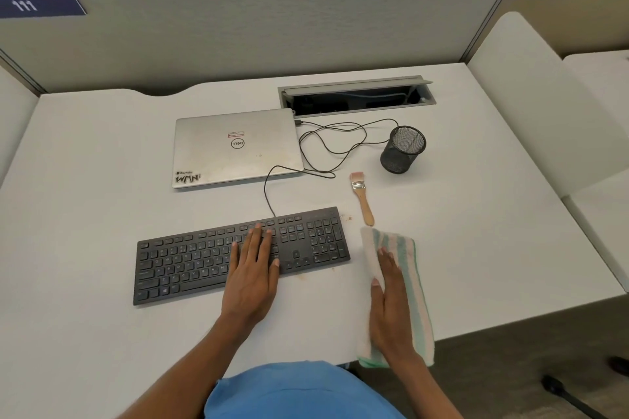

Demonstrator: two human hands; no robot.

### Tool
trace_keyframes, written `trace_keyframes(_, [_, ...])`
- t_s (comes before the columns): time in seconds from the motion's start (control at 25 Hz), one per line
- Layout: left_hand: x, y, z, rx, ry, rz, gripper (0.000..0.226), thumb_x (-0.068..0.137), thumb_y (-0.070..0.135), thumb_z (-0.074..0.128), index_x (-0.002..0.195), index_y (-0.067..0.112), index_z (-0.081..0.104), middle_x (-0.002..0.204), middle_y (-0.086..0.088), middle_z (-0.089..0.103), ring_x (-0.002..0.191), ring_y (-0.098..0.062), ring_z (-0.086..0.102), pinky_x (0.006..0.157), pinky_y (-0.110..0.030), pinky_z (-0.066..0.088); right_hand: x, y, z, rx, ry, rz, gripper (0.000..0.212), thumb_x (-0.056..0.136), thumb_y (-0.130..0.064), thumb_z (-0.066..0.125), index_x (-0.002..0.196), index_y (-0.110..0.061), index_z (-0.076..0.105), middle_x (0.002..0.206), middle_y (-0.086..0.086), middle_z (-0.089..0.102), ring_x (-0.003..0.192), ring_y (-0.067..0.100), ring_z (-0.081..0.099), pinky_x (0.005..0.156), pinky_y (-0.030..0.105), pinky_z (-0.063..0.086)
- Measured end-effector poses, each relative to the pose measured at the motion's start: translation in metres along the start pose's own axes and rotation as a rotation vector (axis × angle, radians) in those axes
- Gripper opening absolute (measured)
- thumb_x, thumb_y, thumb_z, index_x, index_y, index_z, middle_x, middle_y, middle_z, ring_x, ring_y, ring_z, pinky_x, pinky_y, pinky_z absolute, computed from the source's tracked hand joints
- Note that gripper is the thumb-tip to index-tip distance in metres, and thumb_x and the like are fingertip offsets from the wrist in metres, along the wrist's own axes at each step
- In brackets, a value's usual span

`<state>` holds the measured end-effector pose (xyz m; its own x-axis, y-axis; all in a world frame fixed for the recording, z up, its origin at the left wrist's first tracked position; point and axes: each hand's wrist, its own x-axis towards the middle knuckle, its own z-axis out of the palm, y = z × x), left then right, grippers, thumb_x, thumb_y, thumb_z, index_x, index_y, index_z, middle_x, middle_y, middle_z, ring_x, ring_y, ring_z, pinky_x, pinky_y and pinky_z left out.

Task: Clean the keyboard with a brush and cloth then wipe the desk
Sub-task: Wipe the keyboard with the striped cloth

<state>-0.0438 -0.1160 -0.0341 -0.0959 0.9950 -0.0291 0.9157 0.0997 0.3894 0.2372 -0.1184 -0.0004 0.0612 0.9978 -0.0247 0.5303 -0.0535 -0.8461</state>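
Note:
A black keyboard (190, 262) lies on the white desk (85, 214), its cable running back toward the laptop. My left hand (252, 272) rests flat on the keyboard's right-middle keys with straight fingers. Right of the keyboard lies a folded cloth (408, 269) with green and pink stripes, reaching to the desk's front edge. My right hand (391, 309) presses flat on the cloth, fingers straight. A small wooden-handled brush (362, 199) lies on the desk just beyond the cloth, bristles pointing away from me. A few crumbs sit near the keyboard's right end.
A closed silver laptop (235, 146) sits behind the keyboard, with a black cable (340, 143) looped to its right. A black mesh pen cup (401, 150) stands beyond the brush. An open cable hatch (354, 95) is at the back, before a grey partition.

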Motion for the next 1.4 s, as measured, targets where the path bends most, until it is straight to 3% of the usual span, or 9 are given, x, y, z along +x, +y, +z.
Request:
trace_keyframes(0.24, [-0.007,-0.036,-0.026,-0.025,0.043,-0.056,0.066,0.108,0.044,0.019,0.169,0.02,0.017,0.178,0.0,0.008,0.163,-0.012,-0.003,0.133,-0.048,0.0,0.042,-0.06,0.065,-0.047,-0.137,-0.111,0.054,0.108,-0.028,0.037,0.159,-0.028,0.023,0.165,-0.015,0.02,0.152,0.001,0.012,0.126,0.035,0.016])
trace_keyframes(0.4, [-0.01,-0.069,-0.043,-0.024,0.086,-0.099,0.066,0.108,0.045,0.02,0.169,0.018,0.019,0.177,-0.001,0.01,0.164,-0.014,0.0,0.133,-0.048,0.001,0.06,-0.054,0.098,-0.476,-0.26,-0.23,0.061,0.102,-0.038,0.026,0.161,-0.025,0.015,0.168,-0.008,0.009,0.155,0.007,0.001,0.126,0.044,0.013])
trace_keyframes(0.52, [-0.008,-0.097,-0.051,-0.004,0.098,-0.106,0.066,0.109,0.044,0.021,0.168,0.016,0.02,0.177,-0.002,0.011,0.164,-0.015,0.001,0.133,-0.051,0.005,0.063,-0.061,0.106,-0.689,-0.222,-0.238,0.072,0.095,-0.046,0.036,0.16,-0.02,0.018,0.167,0.001,0.017,0.154,0.019,0.013,0.125,0.045,0.015])
trace_keyframes(0.6, [-0.003,-0.113,-0.055,0.034,0.089,-0.095,0.065,0.109,0.043,0.021,0.168,0.015,0.02,0.177,-0.003,0.013,0.164,-0.017,0.003,0.133,-0.051,0.006,0.072,-0.07,0.11,-0.7,-0.211,-0.226,0.078,0.095,-0.049,0.042,0.16,-0.019,0.012,0.167,0.002,0.012,0.154,0.021,0.011,0.126,0.044,0.012])
trace_keyframes(0.72, [0.001,-0.134,-0.057,0.095,0.066,-0.055,0.065,0.109,0.042,0.022,0.168,0.014,0.023,0.176,-0.005,0.017,0.164,-0.021,0.007,0.133,-0.052,0.006,0.083,-0.067,0.118,-0.724,-0.232,-0.279,0.072,0.1,-0.042,0.033,0.161,-0.022,0.002,0.169,-0.001,-0.003,0.156,0.017,-0.005,0.126,0.049,0.007])
trace_keyframes(0.96, [0.002,-0.155,-0.058,0.093,0.066,-0.035,0.064,0.11,0.042,0.022,0.166,0.013,0.03,0.174,-0.004,0.026,0.163,-0.018,0.013,0.133,-0.049,0.003,0.07,-0.074,0.149,-0.715,-0.138,-0.203,0.063,0.102,-0.032,0.023,0.162,-0.023,0.006,0.169,-0.002,0.0,0.155,0.016,-0.009,0.126,0.051,0.004])
trace_keyframes(1.4, [0.002,-0.157,-0.056,0.064,0.095,-0.032,0.06,0.11,0.035,0.026,0.164,0.012,0.033,0.172,-0.004,0.03,0.162,-0.019,0.017,0.133,-0.049,0.004,0.023,-0.136,0.25,-0.766,-0.231,-0.274,0.065,0.103,-0.031,0.028,0.161,-0.019,0.003,0.169,0.004,-0.005,0.155,0.022,-0.013,0.125,0.052,0.006])
